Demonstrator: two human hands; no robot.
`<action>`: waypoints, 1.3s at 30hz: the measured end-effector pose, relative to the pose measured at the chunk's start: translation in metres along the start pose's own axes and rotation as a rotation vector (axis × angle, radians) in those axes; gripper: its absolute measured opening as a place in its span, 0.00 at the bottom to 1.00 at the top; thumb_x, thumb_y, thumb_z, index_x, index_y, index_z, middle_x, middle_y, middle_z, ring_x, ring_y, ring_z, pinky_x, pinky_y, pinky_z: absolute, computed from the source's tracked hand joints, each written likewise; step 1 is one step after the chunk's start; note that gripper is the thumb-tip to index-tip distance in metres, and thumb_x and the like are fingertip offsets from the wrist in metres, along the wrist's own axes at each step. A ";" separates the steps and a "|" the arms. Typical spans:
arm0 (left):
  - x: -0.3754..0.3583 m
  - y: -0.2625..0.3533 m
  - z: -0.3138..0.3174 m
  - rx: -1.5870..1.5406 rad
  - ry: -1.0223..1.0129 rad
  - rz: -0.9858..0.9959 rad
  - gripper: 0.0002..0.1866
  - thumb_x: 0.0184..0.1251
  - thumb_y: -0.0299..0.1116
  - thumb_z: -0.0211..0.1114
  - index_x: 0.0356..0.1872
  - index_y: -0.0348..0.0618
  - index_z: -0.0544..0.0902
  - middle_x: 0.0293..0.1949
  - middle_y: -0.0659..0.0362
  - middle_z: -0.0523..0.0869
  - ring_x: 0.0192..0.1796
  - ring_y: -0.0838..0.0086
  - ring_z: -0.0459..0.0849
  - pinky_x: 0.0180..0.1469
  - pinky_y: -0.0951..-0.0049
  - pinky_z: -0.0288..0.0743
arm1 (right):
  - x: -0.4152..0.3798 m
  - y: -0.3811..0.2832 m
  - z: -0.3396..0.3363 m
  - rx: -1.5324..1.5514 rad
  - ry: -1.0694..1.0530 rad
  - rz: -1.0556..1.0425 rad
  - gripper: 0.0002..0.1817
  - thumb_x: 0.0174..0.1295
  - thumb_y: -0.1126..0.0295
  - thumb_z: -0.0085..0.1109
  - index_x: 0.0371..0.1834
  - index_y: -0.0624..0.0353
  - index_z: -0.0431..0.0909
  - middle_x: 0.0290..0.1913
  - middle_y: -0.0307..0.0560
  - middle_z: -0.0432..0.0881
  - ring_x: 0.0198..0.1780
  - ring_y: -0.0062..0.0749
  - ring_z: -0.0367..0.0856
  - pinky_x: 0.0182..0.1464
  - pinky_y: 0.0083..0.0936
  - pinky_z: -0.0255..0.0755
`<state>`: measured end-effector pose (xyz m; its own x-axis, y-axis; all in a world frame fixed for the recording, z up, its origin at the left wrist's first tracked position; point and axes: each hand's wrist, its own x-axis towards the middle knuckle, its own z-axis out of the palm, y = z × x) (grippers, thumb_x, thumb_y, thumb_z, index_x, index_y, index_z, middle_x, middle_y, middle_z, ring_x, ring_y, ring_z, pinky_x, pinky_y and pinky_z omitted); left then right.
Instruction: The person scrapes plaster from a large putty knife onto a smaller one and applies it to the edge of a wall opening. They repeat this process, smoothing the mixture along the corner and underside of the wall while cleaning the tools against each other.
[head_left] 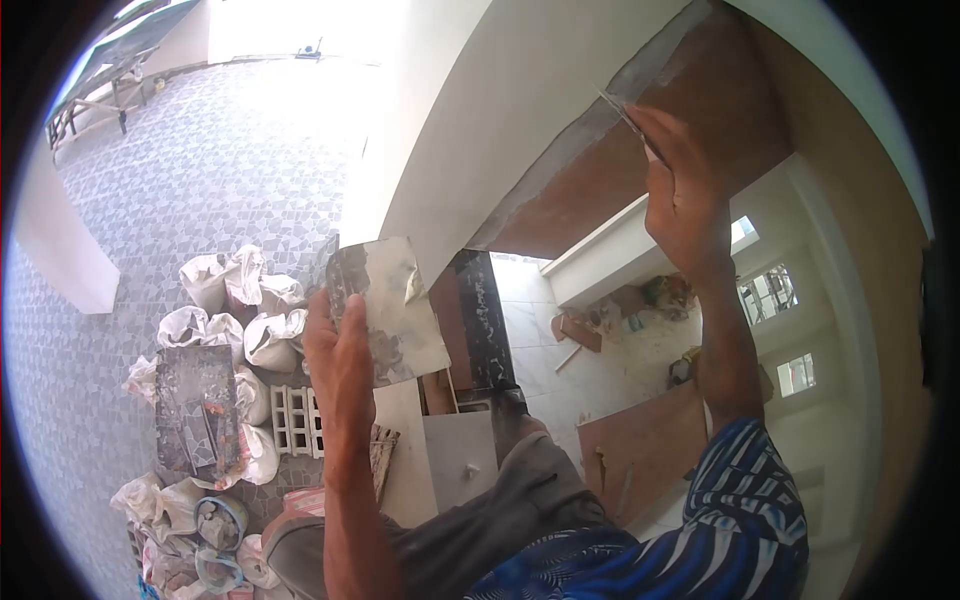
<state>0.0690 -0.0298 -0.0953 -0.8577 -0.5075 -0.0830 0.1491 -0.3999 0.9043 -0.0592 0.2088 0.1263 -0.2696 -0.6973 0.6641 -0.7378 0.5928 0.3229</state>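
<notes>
My left hand grips a thin flat plate by its left edge, thumb on top. Pale filler is smeared over that plate, with a small lump near its upper right. Raised at the upper right, my right hand is closed on a thin scraper, seen nearly edge-on. Its blade tip meets or nearly meets the border between the white wall and a reddish-brown panel. Grey filler runs in a rough band along that border. The scraper's handle end is hidden by my fingers.
Several white sacks stand on the patterned tile floor at lower left, around a stained board. Nearby are a hollow block and a bucket. A brown board lies below right, with debris beyond.
</notes>
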 end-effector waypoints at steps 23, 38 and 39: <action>0.002 0.001 0.007 0.128 -0.076 0.030 0.20 0.83 0.37 0.58 0.65 0.32 0.77 0.41 0.56 0.87 0.38 0.79 0.83 0.40 0.74 0.78 | -0.055 -0.056 0.055 0.574 -0.691 -0.278 0.28 0.51 0.86 0.63 0.60 0.59 0.84 0.60 0.49 0.87 0.63 0.44 0.84 0.66 0.39 0.74; 0.000 -0.004 0.000 0.136 -0.068 0.051 0.17 0.84 0.35 0.56 0.63 0.36 0.77 0.37 0.62 0.87 0.30 0.86 0.80 0.31 0.80 0.76 | 0.014 0.028 -0.012 0.004 -0.030 0.141 0.15 0.79 0.72 0.52 0.63 0.59 0.82 0.54 0.51 0.87 0.52 0.40 0.87 0.55 0.31 0.79; -0.002 -0.002 0.001 0.111 -0.078 0.039 0.16 0.84 0.35 0.56 0.63 0.36 0.77 0.38 0.62 0.87 0.30 0.86 0.80 0.31 0.80 0.76 | 0.014 0.033 -0.008 -0.037 -0.022 0.109 0.16 0.79 0.72 0.51 0.65 0.58 0.81 0.55 0.49 0.86 0.53 0.35 0.87 0.56 0.29 0.78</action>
<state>0.0698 -0.0268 -0.0965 -0.8888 -0.4580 -0.0177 0.1316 -0.2919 0.9474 -0.0828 0.2220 0.1513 -0.3605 -0.6362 0.6821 -0.6800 0.6798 0.2746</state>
